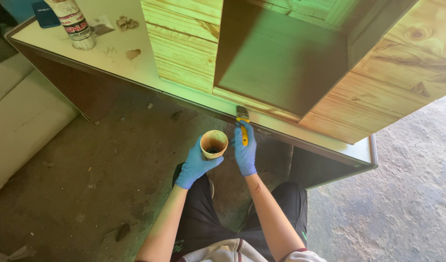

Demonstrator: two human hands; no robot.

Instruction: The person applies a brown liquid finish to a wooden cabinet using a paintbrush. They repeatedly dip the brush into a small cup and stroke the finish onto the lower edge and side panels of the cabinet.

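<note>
Brushing the lower edge of a pine cabinet, cup in my other hand.

My left hand [196, 167], in a blue glove, is wrapped around a small round tan cup [214, 143] with dark liquid at its bottom, held just beside and to the left of my right hand [245, 150]. That gloved right hand is clamped on the yellow handle of a flat paintbrush [242, 121], whose bristles touch the bottom front edge of the light knotty pine cabinet [397, 73] lying on the white-topped bench [135, 68]. At the far left of the bench stands a white cylindrical cartridge tube [76, 24].
</note>
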